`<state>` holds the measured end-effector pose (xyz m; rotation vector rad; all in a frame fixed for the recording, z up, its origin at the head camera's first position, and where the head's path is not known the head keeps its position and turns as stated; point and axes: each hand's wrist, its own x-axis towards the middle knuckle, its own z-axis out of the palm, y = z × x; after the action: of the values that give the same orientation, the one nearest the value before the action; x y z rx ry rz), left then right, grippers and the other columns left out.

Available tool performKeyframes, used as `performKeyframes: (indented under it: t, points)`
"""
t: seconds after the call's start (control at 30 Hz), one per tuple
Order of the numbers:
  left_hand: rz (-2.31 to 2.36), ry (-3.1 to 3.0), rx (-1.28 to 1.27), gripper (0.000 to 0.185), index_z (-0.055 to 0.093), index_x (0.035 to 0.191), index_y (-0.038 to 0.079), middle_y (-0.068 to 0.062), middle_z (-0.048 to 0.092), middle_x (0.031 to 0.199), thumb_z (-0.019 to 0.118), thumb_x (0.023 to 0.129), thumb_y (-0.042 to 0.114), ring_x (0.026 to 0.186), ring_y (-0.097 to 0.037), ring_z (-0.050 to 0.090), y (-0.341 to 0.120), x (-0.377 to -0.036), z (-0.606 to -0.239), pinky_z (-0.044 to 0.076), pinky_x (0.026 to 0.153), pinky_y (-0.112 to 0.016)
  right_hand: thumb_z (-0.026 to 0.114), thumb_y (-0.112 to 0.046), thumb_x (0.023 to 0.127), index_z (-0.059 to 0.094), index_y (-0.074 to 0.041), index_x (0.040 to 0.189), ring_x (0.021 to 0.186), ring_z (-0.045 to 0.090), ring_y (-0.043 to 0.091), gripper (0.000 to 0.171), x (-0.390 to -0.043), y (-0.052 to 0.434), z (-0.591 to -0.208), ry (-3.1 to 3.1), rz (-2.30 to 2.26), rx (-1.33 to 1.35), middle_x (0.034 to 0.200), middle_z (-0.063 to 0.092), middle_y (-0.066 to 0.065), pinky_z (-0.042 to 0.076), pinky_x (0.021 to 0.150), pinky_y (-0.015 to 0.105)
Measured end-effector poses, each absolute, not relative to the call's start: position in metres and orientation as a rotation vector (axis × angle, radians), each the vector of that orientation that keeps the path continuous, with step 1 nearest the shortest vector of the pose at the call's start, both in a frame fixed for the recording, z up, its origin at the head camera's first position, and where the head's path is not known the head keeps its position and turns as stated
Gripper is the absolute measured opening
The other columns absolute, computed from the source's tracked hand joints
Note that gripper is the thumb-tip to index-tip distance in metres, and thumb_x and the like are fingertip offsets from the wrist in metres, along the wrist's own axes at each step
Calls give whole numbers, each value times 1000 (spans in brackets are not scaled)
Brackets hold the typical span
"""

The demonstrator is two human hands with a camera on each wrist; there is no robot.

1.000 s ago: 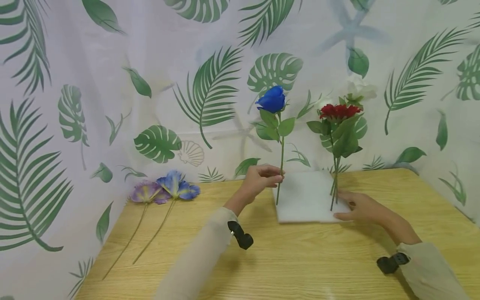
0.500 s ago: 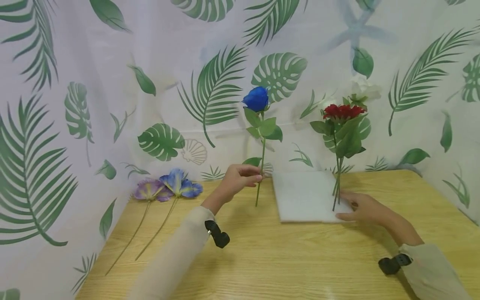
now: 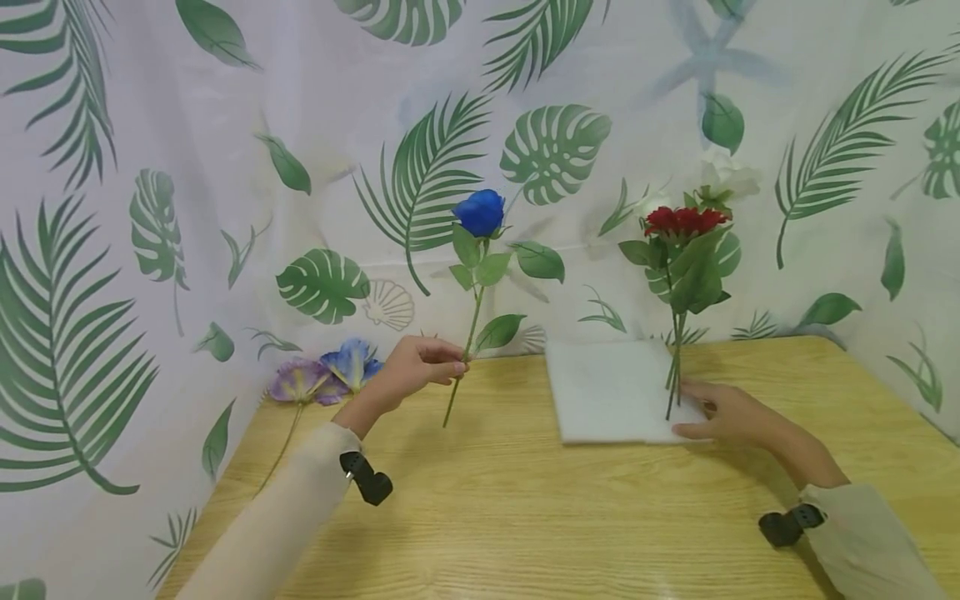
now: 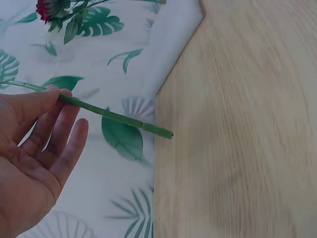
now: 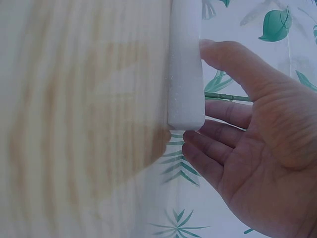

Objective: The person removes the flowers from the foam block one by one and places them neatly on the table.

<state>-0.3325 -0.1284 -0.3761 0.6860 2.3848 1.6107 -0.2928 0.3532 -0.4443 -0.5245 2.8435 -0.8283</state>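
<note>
Left hand (image 3: 408,371) pinches the blue rose (image 3: 480,212) loosely; it could slip, while right hand (image 3: 723,412) lies flat at the foam's (image 3: 607,392) four o'clock.

On your worktop (image 3: 525,517) the foam block (image 3: 611,392) lies right of centre, toward the back edge. Your right hand (image 3: 723,412) rests on the block's near right corner, just beside the stems (image 3: 673,367) that stand upright in it. Well left of the block, your left hand (image 3: 408,371) holds a single flower stem (image 3: 468,333) above the worktop, tilted with its head up and to the right and its lower end clear of the surface. Farther left, two flowers (image 3: 326,375) lie flat at the back left corner, heads toward the curtain (image 3: 225,125), which hangs behind and along the left side.
</note>
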Motion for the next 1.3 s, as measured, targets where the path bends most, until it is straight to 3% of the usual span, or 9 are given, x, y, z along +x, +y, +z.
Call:
performKeyframes:
  t: [0.43, 0.67, 1.03, 1.3]
  points:
    - [1421, 2478, 580, 37, 68, 127, -5, -22, 73, 117, 70, 96, 16, 102, -26, 73, -198, -326, -365, 62, 91, -40, 80, -38, 88, 38, 15, 149, 134, 40, 61, 91, -292, 353, -447, 2865, -819, -516, 151, 36, 42, 45, 107, 66]
    - [1354, 2441, 555, 31, 72, 119, -7, -25, 72, 120, 71, 95, 12, 100, -26, 74, -221, -317, -368, 61, 94, -47, 81, -36, 88, 37, 15, 149, 136, 39, 61, 91, -292, 354, -448, 2855, -830, -512, 152, 34, 42, 45, 107, 65]
    - [1248, 2417, 479, 34, 69, 119, -12, -22, 76, 110, 71, 94, 11, 96, -30, 76, -246, -308, -377, 63, 88, -44, 80, -35, 89, 38, 16, 148, 135, 39, 61, 89, -292, 353, -443, 2861, -824, -528, 152, 35, 42, 46, 106, 65]
    - [1192, 2395, 486, 26, 73, 110, -11, -15, 78, 98, 73, 92, 8, 87, -26, 76, -255, -301, -388, 65, 83, -41, 80, -35, 89, 37, 15, 149, 136, 39, 61, 89, -291, 352, -445, 2853, -839, -528, 152, 34, 42, 45, 106, 66]
